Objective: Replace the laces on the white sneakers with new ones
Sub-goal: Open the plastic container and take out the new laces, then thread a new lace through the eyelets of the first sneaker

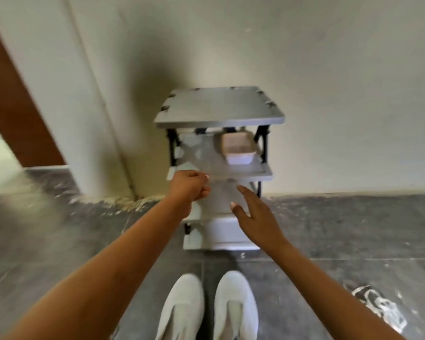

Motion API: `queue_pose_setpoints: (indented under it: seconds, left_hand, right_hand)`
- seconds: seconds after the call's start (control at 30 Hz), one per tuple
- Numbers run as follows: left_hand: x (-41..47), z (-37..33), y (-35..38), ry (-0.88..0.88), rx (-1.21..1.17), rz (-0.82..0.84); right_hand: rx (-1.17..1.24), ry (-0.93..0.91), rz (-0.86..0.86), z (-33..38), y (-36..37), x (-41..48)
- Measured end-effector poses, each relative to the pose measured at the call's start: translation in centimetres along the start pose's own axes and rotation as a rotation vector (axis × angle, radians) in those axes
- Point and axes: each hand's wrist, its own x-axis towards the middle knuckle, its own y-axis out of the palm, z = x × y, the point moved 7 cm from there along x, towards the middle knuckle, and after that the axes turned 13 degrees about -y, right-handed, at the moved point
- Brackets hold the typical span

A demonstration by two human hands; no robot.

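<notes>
Pinching a blurred clear plastic film (pixel 221 192), the left hand (pixel 189 186) curls before a grey 3-tier plastic shelf rack (pixel 219 104); the right hand (pixel 258 217) spreads straight-fingered. A rectangular white tray (pixel 237 148) sits on the middle shelf. 2 white sneakers (pixel 182 307) stand on dark floor tiles (pixel 59 229).

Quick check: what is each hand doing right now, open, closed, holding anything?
Left hand: fingers curled, apparently pinching a blurred translucent packet.
Right hand: open, fingers straight, holding nothing.
</notes>
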Motion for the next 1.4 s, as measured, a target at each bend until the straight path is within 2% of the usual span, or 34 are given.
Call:
queue_pose_setpoints:
  seconds: [0.07,0.23,0.5,0.67,0.83,1.0,1.07,1.13,1.23,1.4]
  left_hand:
    - [-2.6,2.6,-3.9,0.009,0.052,-0.005]
    - [-6.3,10.5,-15.6,-0.009,0.161,-0.147]
    - [-3.9,21.8,-28.9,-0.192,0.449,-0.399]
    - [-1.4,28.5,-30.7,-0.325,0.681,-0.396]
    - [0.8,31.0,-28.9,-0.329,0.768,-0.408]
    - [-0.2,29.7,-30.0,-0.336,0.567,-0.621]
    - [-0.7,27.8,-30.5,-0.310,0.550,-0.635]
    - [-1.3,24.8,-30.7,-0.235,0.499,-0.587]
    - [-2.7,18.3,-30.1,-0.091,0.293,-0.446]
    - [-6.9,3.7,-26.7,0.157,0.172,-0.285]
  right_hand:
    - [0.102,0.010,0.001,1.7,2.4,-2.3]
    - [0.305,0.050,0.217,5.5,13.0,-7.9]
    - [0.336,0.075,0.413,7.0,23.8,-10.3]
    - [0.330,0.085,0.486,5.7,25.8,-10.8]
    - [0.290,0.106,0.486,3.8,25.5,-10.9]
    - [0.215,0.104,0.494,3.3,24.2,-10.2]
    - [0.204,0.107,0.489,3.5,23.6,-10.0]
    - [0.196,0.098,0.479,4.2,22.8,-9.4]
    - [0.213,0.079,0.450,6.8,21.3,-7.8]
    - [0.191,-0.040,0.369,13.0,16.2,-3.3]
